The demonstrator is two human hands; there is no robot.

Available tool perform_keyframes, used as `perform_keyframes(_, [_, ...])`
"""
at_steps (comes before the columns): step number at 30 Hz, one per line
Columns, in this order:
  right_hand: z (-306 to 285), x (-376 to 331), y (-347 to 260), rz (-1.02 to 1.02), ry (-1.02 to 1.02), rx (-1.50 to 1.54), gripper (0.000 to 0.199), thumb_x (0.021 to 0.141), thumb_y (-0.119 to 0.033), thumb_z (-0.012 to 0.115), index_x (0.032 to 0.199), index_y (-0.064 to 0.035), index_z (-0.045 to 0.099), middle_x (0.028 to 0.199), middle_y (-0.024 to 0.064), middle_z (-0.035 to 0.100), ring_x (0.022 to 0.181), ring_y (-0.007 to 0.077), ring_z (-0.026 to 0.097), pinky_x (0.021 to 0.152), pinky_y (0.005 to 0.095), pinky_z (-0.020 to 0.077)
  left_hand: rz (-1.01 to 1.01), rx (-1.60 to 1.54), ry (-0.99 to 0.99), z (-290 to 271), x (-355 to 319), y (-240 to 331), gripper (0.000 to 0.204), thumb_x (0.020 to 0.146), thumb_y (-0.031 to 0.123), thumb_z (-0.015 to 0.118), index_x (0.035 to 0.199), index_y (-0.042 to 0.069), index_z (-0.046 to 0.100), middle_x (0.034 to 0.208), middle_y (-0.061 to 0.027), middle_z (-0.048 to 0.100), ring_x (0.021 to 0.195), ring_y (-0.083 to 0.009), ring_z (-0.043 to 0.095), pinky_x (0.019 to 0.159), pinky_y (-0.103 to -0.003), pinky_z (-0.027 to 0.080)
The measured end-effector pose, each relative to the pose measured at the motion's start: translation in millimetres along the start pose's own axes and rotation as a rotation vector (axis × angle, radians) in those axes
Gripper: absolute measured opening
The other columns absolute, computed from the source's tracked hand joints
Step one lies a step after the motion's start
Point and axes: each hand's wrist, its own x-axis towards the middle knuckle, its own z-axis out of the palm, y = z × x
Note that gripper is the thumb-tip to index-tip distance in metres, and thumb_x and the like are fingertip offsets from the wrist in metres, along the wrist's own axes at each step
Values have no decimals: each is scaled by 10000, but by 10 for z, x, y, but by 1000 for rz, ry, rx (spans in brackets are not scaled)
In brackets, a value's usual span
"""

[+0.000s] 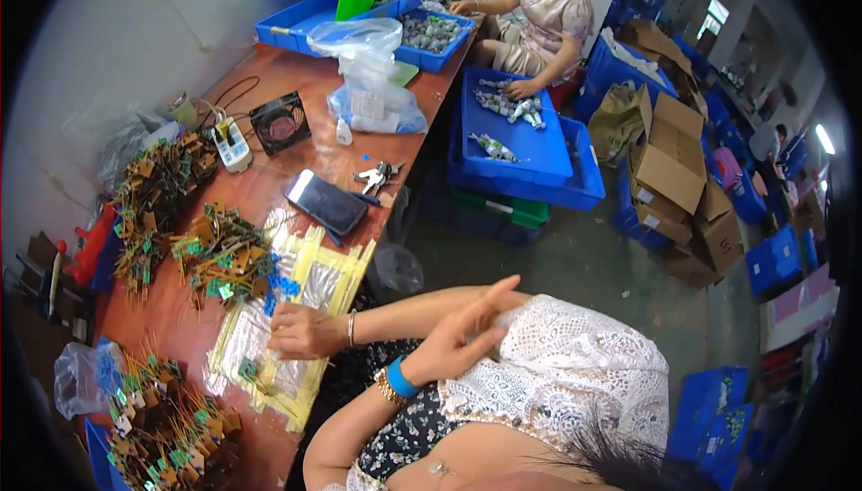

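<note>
My right hand (pixel 310 331), with a thin bracelet, rests low over a silvery mat (pixel 235 343) edged with yellow tape. Its fingers are curled together, and whatever they hold is hidden. Just beyond it lies a pile of small blue pieces (pixel 282 286). A small green circuit board (pixel 249 368) sits on the mat on the near side of that hand. My left hand (pixel 456 337), wearing a blue band and a gold watch, is raised across my right forearm beside the white lace sleeve (pixel 575 356). Its index finger is stretched out, the fingers apart, with nothing visible in them.
Heaps of wired circuit boards (pixel 175 433) cover the table's left side. A phone (pixel 328 202), keys (pixel 382 175), a fan (pixel 280 123) and a power strip (pixel 232 148) lie farther back. Another person (pixel 552 20) works beside blue trays (pixel 516 145); cardboard boxes (pixel 673 159) stand right.
</note>
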Motion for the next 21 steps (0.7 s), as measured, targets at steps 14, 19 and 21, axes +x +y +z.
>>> perform_keyframes(14, [-10,-27,110,30,-2,23,178,929,-220,605,944,-46,639,827,74,622,817,258,612,716,417,479,122,136,-80,-65,331,177,627,954,170,599,1480,36,287,1184,-149,546,1045,-216,547,887,-303,443])
perform_keyframes(19, [145,-119,116,33,30,18,194,932,-233,604,960,-44,641,826,77,623,830,264,617,725,420,481,125,249,31,-123,450,-1,579,963,201,579,1431,-29,325,1037,-205,568,922,-311,535,860,-377,442])
perform_keyframes(21, [146,-176,147,40,29,41,198,933,-236,604,964,-44,642,826,78,623,834,266,618,727,420,482,42,240,-9,-248,468,119,575,970,149,563,1471,24,308,1096,-168,607,984,-239,563,873,-329,447])
